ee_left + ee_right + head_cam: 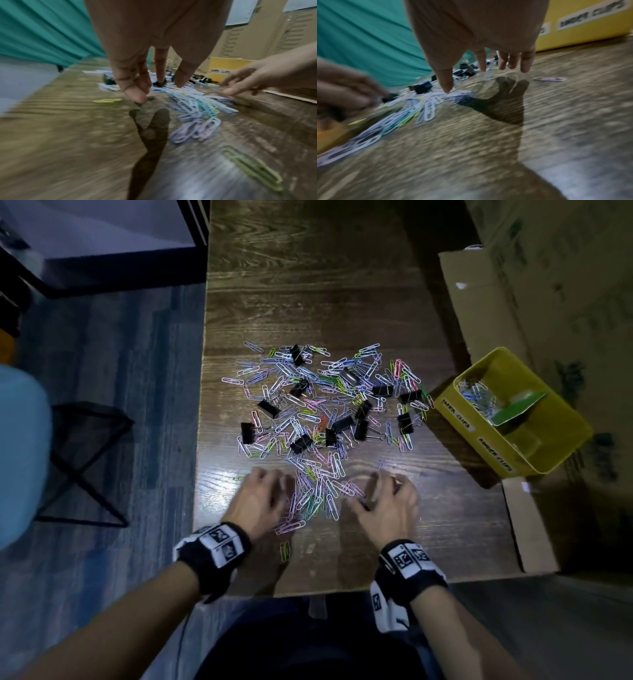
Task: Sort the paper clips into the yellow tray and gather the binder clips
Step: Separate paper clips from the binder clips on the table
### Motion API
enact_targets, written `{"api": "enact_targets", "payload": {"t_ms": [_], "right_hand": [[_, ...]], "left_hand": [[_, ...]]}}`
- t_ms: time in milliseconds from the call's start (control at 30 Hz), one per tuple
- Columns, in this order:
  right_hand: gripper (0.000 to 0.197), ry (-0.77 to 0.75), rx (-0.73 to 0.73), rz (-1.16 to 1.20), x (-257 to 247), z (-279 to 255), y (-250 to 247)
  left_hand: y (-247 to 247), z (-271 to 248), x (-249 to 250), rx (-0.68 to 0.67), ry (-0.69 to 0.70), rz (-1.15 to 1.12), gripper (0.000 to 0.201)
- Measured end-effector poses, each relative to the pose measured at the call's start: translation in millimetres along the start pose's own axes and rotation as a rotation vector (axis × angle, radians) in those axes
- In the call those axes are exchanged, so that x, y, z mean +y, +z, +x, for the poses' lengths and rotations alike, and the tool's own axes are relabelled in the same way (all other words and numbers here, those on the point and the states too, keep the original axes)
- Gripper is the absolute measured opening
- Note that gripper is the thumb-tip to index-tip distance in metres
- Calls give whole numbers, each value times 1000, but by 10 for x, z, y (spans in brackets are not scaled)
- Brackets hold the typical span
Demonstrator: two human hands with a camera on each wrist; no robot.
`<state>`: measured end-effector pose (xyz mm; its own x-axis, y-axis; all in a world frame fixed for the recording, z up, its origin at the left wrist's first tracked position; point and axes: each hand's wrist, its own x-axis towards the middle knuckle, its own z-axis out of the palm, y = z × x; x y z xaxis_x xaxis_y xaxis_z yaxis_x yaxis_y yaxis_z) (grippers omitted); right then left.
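A wide pile of coloured paper clips (pixel 318 405) mixed with black binder clips (pixel 268 407) covers the middle of the dark wooden table. At its near edge lies a smaller heap of paper clips (pixel 315 494) (pixel 197 108). My left hand (pixel 263 494) (pixel 157 90) is on the heap's left, fingers pointing down at the table and holding nothing. My right hand (pixel 387 498) (pixel 479 78) is on its right, fingers spread, thumb tip touching the clips. The yellow tray (pixel 479 436) (pixel 582 31) at the right holds paper clips (pixel 478 395) in its far compartment.
A green card (pixel 517 409) leans inside the tray. Cardboard boxes (pixel 479 302) and a flap (pixel 527 525) crowd the table's right side. A stray green clip (pixel 285 551) (pixel 252 167) lies near the front edge, another clip (pixel 549 79) right of my right hand. A black wire stand (pixel 85 457) sits on the floor left.
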<state>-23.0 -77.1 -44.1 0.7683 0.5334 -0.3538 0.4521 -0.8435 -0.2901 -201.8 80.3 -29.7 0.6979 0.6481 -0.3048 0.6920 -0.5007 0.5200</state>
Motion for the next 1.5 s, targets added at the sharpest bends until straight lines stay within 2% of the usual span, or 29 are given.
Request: {"api": "enact_targets", "payload": {"t_ms": [67, 133, 167, 267, 400, 467, 533, 600, 633, 700, 767, 867, 933, 1000, 1100, 1167, 1233, 1267, 1367, 1500], "right_hand": [[82, 91, 39, 14, 135, 36, -47], [86, 104, 28, 27, 194, 33, -62], [86, 97, -6, 31, 181, 16, -60], [85, 37, -90, 93, 25, -56, -30], [85, -100, -190, 242, -218, -149, 28], [83, -147, -177, 323, -248, -129, -6], [79, -142, -102, 388, -198, -40, -78], [95, -61, -119, 328, -87, 95, -138], [104, -38, -160, 267, -30, 163, -172], [110, -67, -230, 142, 66, 264, -207], [109, -154, -302, 24, 92, 273, -205], [105, -277, -372, -85, 58, 131, -119], [99, -342, -380, -123, 46, 8, -45], [95, -372, -366, -133, 38, -68, -7], [104, -347, -302, -140, -4, -112, -9], [116, -299, -260, -162, -73, -131, -8], [119, -283, -238, -185, -143, -131, 13], [116, -290, -228, -190, -168, -119, 22], [100, -319, -230, -141, -185, -55, 45], [65, -324, -266, -8, -173, 37, 61]], "left_hand": [[-129, -64, -248, 41, -156, 44, 35], [-142, -184, -337, -26, -260, 63, 33], [-92, -258, -314, -81, -253, 77, 34], [140, -380, -84, -137, -101, 66, 39], [357, -215, 262, -144, -13, -57, 43], [381, -121, 340, -154, 64, -113, 45], [314, -66, 326, -200, 149, -101, 38], [188, -61, 243, -334, 221, -16, 24], [132, -78, 199, -449, 231, 63, 23], [70, -136, 161, -714, 205, 288, 29], [116, -157, 142, -837, 204, 445, 32], [209, -45, 232, -733, 317, 371, 24], [287, 90, 339, -648, 426, 238, 17], [338, 213, 424, -600, 469, 199, 16], [291, 320, 406, -393, 448, 223, 18], [225, 351, 328, -258, 378, 292, 37], [172, 361, 316, -289, 303, 393, 61], [176, 370, 332, -324, 294, 433, 66], [285, 431, 417, -368, 316, 502, 56], [397, 482, 528, -340, 333, 415, 39]]}}
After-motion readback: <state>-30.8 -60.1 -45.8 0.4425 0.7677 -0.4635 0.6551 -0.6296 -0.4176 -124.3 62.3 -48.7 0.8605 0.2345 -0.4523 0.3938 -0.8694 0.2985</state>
